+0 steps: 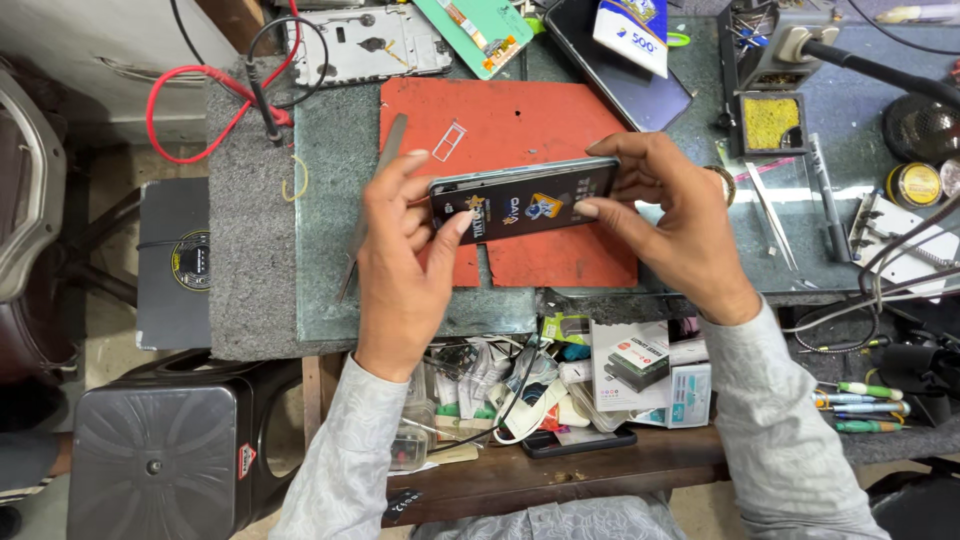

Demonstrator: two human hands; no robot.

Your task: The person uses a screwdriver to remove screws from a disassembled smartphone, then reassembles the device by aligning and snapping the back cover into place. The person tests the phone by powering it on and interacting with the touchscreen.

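I hold a dark smartphone (522,198) with stickers on its face, level above a red work mat (500,120). My left hand (400,260) grips its left end, thumb pressed on the face. At the right end, my right hand (670,215) has fingers over the top edge and the thumb on the face. A small white SIM tray (449,141) lies on the mat just behind the phone. Along the mat's left edge, a thin metal pry tool (372,205) lies partly under my left hand.
A phone frame (365,42) and green board (478,32) lie at the back. Red and black probe leads (215,95) trail left. Right side has a soldering sponge (771,122), tweezers (775,215), a pen (828,200). A shelf below holds small boxes (640,365) and screwdrivers (860,408). A black stool (165,455) stands lower left.
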